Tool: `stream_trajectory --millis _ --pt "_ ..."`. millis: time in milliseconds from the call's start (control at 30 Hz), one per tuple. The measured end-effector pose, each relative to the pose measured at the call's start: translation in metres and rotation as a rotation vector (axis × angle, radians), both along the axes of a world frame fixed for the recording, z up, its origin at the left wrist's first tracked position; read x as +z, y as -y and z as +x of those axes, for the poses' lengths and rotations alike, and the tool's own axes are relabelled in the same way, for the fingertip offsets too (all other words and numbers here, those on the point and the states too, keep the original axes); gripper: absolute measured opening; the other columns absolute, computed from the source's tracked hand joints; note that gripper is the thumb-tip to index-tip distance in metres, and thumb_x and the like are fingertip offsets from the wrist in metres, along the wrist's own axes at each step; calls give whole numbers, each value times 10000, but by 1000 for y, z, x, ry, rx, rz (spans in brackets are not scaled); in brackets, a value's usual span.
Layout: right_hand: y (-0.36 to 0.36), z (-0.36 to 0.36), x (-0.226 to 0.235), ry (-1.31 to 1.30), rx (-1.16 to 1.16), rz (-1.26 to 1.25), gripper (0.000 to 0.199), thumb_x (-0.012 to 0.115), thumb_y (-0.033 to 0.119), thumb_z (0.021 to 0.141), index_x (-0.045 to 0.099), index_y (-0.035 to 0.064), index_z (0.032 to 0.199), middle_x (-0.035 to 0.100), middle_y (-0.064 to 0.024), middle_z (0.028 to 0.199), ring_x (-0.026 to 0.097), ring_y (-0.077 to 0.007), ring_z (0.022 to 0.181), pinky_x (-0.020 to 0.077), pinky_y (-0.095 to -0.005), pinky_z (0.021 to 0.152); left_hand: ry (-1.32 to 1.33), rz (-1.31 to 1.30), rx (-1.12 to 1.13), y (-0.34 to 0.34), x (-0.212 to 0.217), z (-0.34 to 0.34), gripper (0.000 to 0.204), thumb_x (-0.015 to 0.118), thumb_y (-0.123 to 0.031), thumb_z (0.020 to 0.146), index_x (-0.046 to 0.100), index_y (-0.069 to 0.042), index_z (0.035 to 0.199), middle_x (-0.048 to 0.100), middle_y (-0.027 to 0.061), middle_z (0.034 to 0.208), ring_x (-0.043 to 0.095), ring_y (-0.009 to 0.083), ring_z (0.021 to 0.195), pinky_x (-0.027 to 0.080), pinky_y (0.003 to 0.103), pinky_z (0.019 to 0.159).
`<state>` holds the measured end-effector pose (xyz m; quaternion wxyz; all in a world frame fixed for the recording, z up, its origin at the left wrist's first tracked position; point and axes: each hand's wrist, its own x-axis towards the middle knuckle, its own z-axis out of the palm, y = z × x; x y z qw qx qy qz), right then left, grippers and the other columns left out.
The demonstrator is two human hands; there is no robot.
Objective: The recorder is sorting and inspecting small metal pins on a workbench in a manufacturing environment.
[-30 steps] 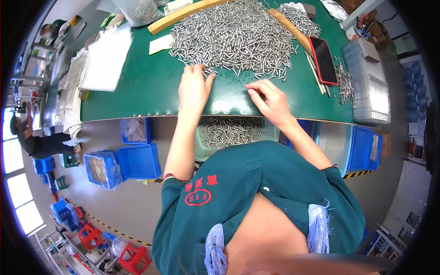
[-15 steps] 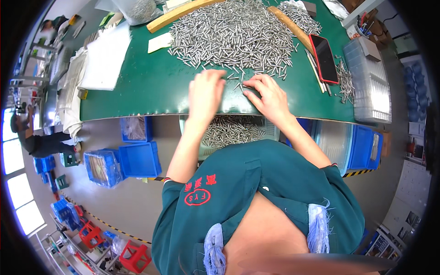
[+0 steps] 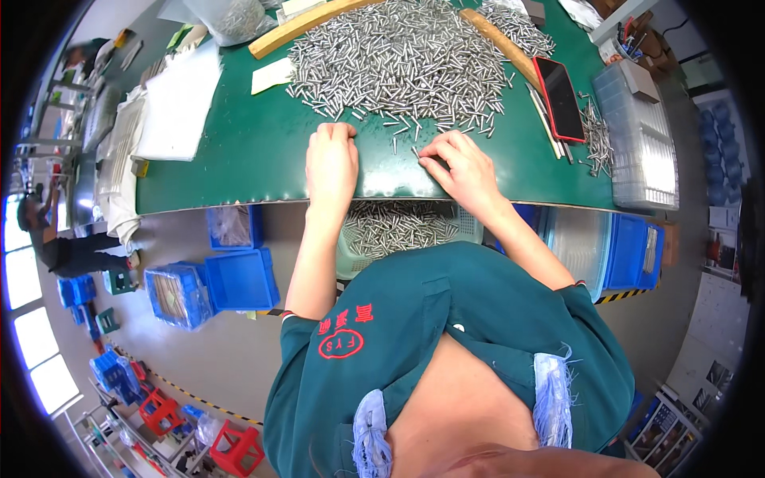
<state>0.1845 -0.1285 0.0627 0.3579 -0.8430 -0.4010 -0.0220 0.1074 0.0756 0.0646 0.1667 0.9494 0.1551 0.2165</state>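
Below the near edge of the tabletop point(image 3: 239, 159), a pale green basket point(image 3: 353, 253) holds many metal pins. Above that edge, the two hands rest well apart from each other. The left hand point(image 3: 331, 163) lies left of the middle, back up, fingers bent under. The right hand point(image 3: 462, 169) has thumb and forefinger close together at the end of a single pin point(image 3: 414, 150), which lies between the hands, just beside the right fingertips; at this size I cannot tell whether either hand grips anything. Another loose pin point(image 3: 394, 146) lies to its left. Beyond both hands, the heap of pins point(image 3: 398, 68) spreads toward the far edge, between two wooden strips. Toward the right edge are a red-edged phone point(image 3: 561, 99) and stacked clear trays point(image 3: 637, 151).
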Motion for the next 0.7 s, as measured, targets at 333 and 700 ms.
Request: stream_trajectory --millis 333,700 --pt "0 -3 7 -31 24 6 306 604 72 792 591 121 1094 584 -41 910 590 -233 889 495 -356 753 19 -120 -182 39 4 -2 253 617 -43 791 595 -34 1042 565 124 1013 554 307 922 456 386 822" --pt "8 -5 13 -98 54 -72 438 600 34 792 532 106 1220 571 -89 1017 630 -208 874 514 -329 766 -38 -173 -434 48 4 -3 132 624 -79 798 618 -66 930 560 83 937 540 295 878 437 400 816"
